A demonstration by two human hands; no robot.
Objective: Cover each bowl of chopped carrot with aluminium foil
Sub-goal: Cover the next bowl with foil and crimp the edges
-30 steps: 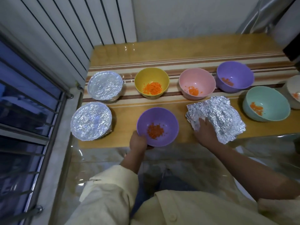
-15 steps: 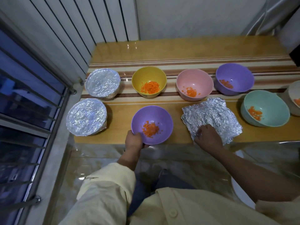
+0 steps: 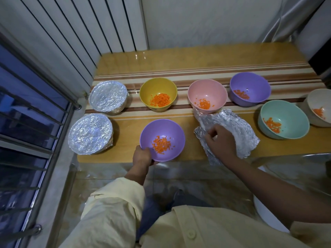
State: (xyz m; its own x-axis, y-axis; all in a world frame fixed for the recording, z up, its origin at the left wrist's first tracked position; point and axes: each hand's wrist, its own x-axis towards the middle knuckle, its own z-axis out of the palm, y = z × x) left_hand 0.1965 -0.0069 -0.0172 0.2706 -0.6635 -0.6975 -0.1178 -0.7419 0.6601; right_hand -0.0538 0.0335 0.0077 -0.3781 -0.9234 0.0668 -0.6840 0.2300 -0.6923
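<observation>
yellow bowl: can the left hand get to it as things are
Probably yes, once it lets go. The left hand grips the near purple bowl at its rim, and that bowl stands between it and the yellow bowl, but it could reach over it or round by the bare table.

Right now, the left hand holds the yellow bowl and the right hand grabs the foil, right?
No. In the head view the left hand holds the near purple bowl, not the yellow bowl; the right hand does grab the foil.
</observation>
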